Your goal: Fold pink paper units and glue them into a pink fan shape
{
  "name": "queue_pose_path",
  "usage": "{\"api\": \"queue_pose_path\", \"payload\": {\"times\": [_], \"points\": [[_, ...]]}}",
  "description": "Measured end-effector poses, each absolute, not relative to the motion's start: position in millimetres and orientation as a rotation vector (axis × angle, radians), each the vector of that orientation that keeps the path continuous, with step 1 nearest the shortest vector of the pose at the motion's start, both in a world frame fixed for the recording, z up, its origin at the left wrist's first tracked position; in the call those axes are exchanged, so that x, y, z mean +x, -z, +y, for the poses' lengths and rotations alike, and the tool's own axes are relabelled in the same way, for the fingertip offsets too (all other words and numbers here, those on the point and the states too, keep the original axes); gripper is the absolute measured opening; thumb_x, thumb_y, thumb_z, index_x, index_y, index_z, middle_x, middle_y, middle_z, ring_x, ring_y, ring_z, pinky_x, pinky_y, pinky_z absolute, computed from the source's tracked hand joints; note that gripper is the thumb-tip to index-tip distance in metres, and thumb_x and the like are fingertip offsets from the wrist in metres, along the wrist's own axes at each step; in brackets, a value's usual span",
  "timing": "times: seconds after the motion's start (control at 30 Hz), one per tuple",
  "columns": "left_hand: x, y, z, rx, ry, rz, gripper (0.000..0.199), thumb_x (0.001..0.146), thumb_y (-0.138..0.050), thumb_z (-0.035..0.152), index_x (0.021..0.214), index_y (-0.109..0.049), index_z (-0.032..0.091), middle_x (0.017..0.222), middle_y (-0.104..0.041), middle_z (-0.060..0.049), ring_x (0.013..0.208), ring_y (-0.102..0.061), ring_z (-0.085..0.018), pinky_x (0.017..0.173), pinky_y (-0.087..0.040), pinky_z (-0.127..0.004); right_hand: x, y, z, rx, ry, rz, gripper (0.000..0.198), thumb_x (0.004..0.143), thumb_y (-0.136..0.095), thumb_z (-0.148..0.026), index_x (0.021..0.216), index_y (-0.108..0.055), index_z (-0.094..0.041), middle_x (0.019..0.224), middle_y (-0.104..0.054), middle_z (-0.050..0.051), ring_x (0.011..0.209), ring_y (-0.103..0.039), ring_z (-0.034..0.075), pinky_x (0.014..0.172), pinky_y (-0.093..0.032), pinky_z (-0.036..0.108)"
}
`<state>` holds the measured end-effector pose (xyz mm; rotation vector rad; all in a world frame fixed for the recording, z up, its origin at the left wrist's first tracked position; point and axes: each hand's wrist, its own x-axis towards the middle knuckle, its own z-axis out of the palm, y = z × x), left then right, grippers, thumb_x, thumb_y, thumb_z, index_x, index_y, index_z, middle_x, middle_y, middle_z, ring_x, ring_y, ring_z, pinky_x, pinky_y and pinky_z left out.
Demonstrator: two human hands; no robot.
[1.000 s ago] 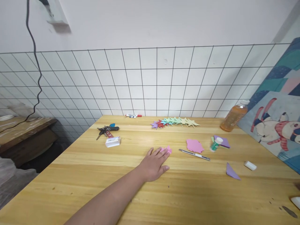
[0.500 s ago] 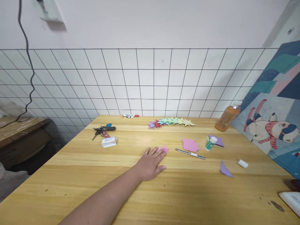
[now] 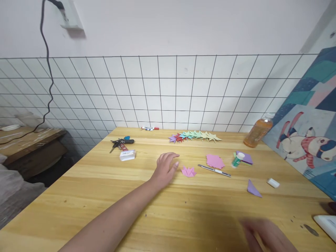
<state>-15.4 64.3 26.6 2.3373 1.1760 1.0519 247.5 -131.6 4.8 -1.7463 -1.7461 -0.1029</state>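
My left hand [image 3: 166, 169] is over the middle of the table, fingers curved with a gap between thumb and fingertips, holding nothing. Just right of it lies a small folded pink paper piece [image 3: 188, 171], apart from the fingers. My right hand [image 3: 265, 232] shows at the lower right edge, smeared by motion, so its fingers cannot be made out. Beyond the pink piece are a silver craft knife [image 3: 214, 170] and a stack of pink paper [image 3: 215, 161]. A folded purple paper triangle [image 3: 253, 189] lies above the right hand.
A row of folded coloured paper [image 3: 195, 135] runs along the back. To the right stand a green glue bottle [image 3: 237, 160], purple paper [image 3: 246, 157], an eraser [image 3: 273, 182] and an orange drink bottle [image 3: 258, 131]. Keys [image 3: 121, 142], a small white box [image 3: 127, 155] and markers [image 3: 150, 128] lie left.
My left hand has lifted off the folded pink paper and drawn back to the left, uncovering it. My right hand has come into view at the lower right.
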Motion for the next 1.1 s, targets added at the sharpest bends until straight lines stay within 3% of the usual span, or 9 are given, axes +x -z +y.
{"api": "queue_pose_path", "payload": {"times": [0.1, 0.17, 0.23, 0.37, 0.53, 0.67, 0.83, 1.1], "points": [[-10, -24, 75, 2.007, -0.880, 1.342, 0.047, 0.078, -0.048, 0.040, 0.121, -0.045, 0.020, 0.113, -0.054, -0.010, 0.106, -0.046, -0.025, 0.092, -0.033, -0.041, 220, -29, -61, -1.865, -0.105, -1.898, 0.028, 0.086, -0.037, -0.034, 0.101, -0.059, -0.026, 0.101, -0.060, 0.008, 0.096, -0.055, 0.021, 0.079, -0.043, 0.034], [-8, -21, 78, 1.794, -0.875, 1.308, 0.047, 0.080, -0.044, 0.041, 0.118, -0.047, 0.014, 0.108, -0.055, -0.012, 0.097, -0.052, -0.022, 0.086, -0.039, -0.037, 203, -36, -22, -1.960, -0.204, -1.944, 0.028, 0.084, -0.038, -0.034, 0.098, -0.060, -0.022, 0.099, -0.060, 0.007, 0.089, -0.057, 0.020, 0.072, -0.042, 0.030], [-10, -16, 77, 1.687, -1.012, 1.244, 0.045, 0.080, -0.045, 0.041, 0.117, -0.048, 0.015, 0.107, -0.056, -0.010, 0.096, -0.053, -0.020, 0.086, -0.039, -0.033, 192, -33, 2, -2.026, -0.222, -1.973, 0.023, 0.081, -0.043, -0.034, 0.088, -0.061, -0.021, 0.092, -0.060, 0.006, 0.082, -0.057, 0.018, 0.064, -0.038, 0.026], [-18, -6, 66, 1.496, -1.143, 1.167, 0.042, 0.079, -0.046, 0.044, 0.111, -0.051, 0.016, 0.099, -0.059, -0.008, 0.095, -0.055, -0.019, 0.086, -0.040, -0.033, 184, -17, 13, -2.005, -0.185, -1.870, 0.016, 0.077, -0.049, -0.032, 0.086, -0.058, -0.023, 0.087, -0.059, 0.002, 0.078, -0.056, 0.017, 0.057, -0.032, 0.024], [-21, -2, 57, 1.509, -1.104, 1.051, 0.044, 0.076, -0.052, 0.046, 0.109, -0.052, 0.018, 0.103, -0.057, -0.009, 0.098, -0.054, -0.021, 0.088, -0.040, -0.035, 183, -11, 12, -1.743, -0.303, -1.806, 0.009, 0.076, -0.049, -0.023, 0.074, -0.059, -0.022, 0.079, -0.060, 0.001, 0.075, -0.056, 0.015, 0.063, -0.037, 0.024], [-18, -10, 47, 1.350, -1.005, 0.952, 0.066, 0.069, -0.062, 0.045, 0.123, -0.037, 0.017, 0.121, -0.047, -0.015, 0.105, -0.052, -0.021, 0.089, -0.041, -0.037, 181, -17, 10, -1.483, -0.406, -1.609, 0.012, 0.077, -0.049, -0.028, 0.075, -0.059, -0.020, 0.100, -0.061, 0.006, 0.080, -0.058, 0.017, 0.067, -0.043, 0.028], [-11, -22, 28, 1.061, -0.607, 0.611, 0.051, 0.070, -0.064, 0.041, 0.112, -0.051, 0.015, 0.121, -0.051, -0.015, 0.108, -0.052, -0.021, 0.094, -0.037, -0.034, 175, -26, -4, -1.320, -0.540, -1.521, 0.015, 0.079, -0.049, -0.031, 0.077, -0.058, -0.020, 0.101, -0.062, 0.008, 0.071, -0.059, 0.017, 0.050, -0.042, 0.024], [7, -20, 30, 1.152, -0.879, 0.749, 0.035, 0.061, -0.073, 0.030, 0.087, -0.059, 0.012, 0.089, -0.066, -0.008, 0.080, -0.060, -0.016, 0.074, -0.044, -0.025, 167, -25, -8, -1.377, -0.410, -1.663, 0.011, 0.080, -0.048, -0.026, 0.073, -0.056, -0.021, 0.081, -0.062, 0.004, 0.066, -0.054, 0.015, 0.053, -0.041, 0.024]]}}
